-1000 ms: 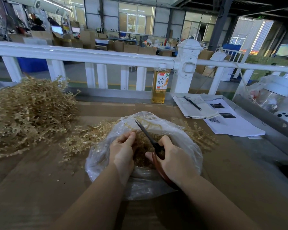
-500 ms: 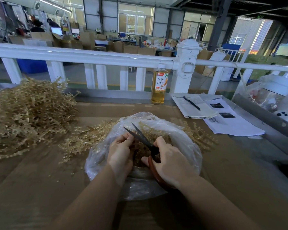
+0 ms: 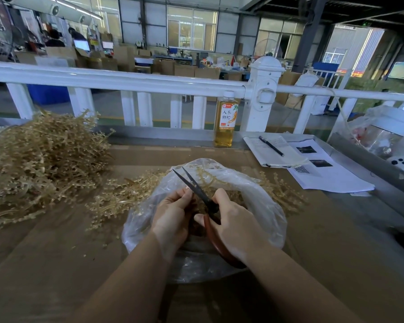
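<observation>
WORKBENCH, FACTORY FLOOR: A loose heap of tan, branching plastic sprigs [image 3: 40, 164] lies at far left on the brown cardboard-covered bench [image 3: 56, 264], well apart from the work. At centre is a crumpled clear plastic bag [image 3: 268, 206] holding more of the same. Over it the person's left hand [image 3: 173, 213] pinches thumb to forefinger on a short piece of sprig, mostly hidden by the fingers. Just right of those fingertips run the dark blades of a pair of scissors with reddish-brown handles [image 3: 197, 188]. The blades are narrowly parted, with the tips pointing up and left, away from the person. The right hand [image 3: 238, 227] is wrapped round the handles. The pinched piece sits left of the blades, near the pivot, so the cut appears to turn on feeding it rightward across the scissors' long axis. Further right, a clear bottle of amber drink [image 3: 226, 122] stands by the white railing [image 3: 126, 81], beside an open notebook [image 3: 278, 152] and printed sheets [image 3: 331, 178].
</observation>
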A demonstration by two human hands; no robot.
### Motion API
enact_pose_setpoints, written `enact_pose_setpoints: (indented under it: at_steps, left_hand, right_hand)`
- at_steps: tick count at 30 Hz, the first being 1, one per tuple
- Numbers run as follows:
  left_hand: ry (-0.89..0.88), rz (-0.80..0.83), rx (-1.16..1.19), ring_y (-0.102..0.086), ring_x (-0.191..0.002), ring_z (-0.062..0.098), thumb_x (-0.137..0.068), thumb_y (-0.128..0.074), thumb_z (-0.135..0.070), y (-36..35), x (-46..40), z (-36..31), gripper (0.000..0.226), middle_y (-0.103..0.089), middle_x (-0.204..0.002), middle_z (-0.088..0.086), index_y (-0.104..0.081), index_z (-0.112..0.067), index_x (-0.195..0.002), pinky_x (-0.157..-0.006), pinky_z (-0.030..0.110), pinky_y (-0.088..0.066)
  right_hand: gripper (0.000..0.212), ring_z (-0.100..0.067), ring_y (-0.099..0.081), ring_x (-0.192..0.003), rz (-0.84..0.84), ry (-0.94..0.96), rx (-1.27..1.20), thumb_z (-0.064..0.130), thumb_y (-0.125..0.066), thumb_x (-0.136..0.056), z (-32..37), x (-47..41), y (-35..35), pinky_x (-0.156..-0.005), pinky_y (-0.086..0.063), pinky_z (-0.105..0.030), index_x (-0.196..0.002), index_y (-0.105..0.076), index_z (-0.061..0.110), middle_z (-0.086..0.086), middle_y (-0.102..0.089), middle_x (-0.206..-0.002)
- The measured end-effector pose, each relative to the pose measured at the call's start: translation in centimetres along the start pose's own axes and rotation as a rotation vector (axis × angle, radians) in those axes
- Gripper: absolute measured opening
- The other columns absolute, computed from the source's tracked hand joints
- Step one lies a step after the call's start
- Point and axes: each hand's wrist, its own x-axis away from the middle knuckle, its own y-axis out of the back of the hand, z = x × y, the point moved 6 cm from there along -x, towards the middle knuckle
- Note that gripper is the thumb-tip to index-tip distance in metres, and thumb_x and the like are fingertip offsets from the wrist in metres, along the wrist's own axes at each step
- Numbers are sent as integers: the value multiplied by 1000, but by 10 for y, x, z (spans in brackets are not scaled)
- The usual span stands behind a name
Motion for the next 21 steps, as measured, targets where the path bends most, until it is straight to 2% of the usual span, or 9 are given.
enact_pose_setpoints:
  at_steps: [2, 6, 10, 12, 14, 16, 18, 21]
  left_hand:
    - [0, -1, -2, -58, -71, 26, -96, -45, -4, 0, 0, 0, 28, -59, -80, 16, -46, -7, -68, -73, 40, -50]
    - [6, -20, -20, -61, -67, 25, -96, -47, -4, 2, -1, 2, 27, -62, -78, 16, -49, -7, -69, -64, 37, -54]
    - [-1, -34, -2, -60, -66, 25, -94, -49, -3, 3, -1, 2, 26, -61, -78, 15, -52, -7, -69, -60, 34, -55]
    - [4, -47, 25, -60, -69, 25, -93, -50, -2, 4, -1, 1, 11, -59, -84, 15, -56, -4, -85, -60, 32, -54]
    - [-1, -81, 76, -61, -75, 26, -93, -50, -4, 6, -2, 0, 12, -60, -91, 16, -57, -6, -102, -62, 32, -54]
    - [-28, -147, 107, -67, -69, 21, -94, -53, -8, 9, -3, -1, 8, -68, -81, 11, -60, -7, -95, -56, 30, -55]
    - [-65, -182, 107, -67, -56, 14, -94, -53, -7, 9, -3, -1, 14, -69, -64, 4, -60, -8, -81, -48, 25, -55]
    - [-84, -166, 34, -66, -55, 15, -94, -52, -5, 6, -2, 1, 21, -66, -59, 3, -58, -8, -73, -52, 25, -56]
  right_hand:
    - [35, -12, -53, -73, 5, -1, -8, 52, -56, -90, -1, 0, 1, -62, -35, -26, -99, -36, 24, 5, -58, -82]
    - [36, -10, -51, -63, 2, 26, 5, 49, -57, -90, -1, 0, 2, -62, -43, -27, -101, -39, 20, 8, -54, -69]
    - [35, -7, -50, -60, -11, 34, 13, 49, -58, -90, -2, 1, 4, -59, -40, -23, -99, -39, 21, 6, -56, -70]
    - [35, -9, -55, -65, -11, 36, 21, 50, -58, -89, -3, 2, 2, -63, -45, -25, -98, -39, 23, 5, -59, -74]
    - [35, -9, -58, -70, -18, 42, 41, 52, -58, -89, -3, 3, 1, -67, -48, -26, -98, -38, 25, 6, -61, -79]
    - [35, -7, -57, -70, -18, 44, 56, 53, -58, -88, -5, 4, 0, -67, -48, -24, -98, -37, 27, 8, -61, -81]
    - [35, -7, -56, -72, -19, 44, 57, 54, -59, -87, -7, 5, 0, -67, -46, -23, -98, -37, 28, 8, -60, -82]
    - [36, -8, -57, -76, -36, 37, 68, 56, -58, -86, -10, 6, 1, -65, -42, -21, -97, -35, 31, 10, -60, -84]
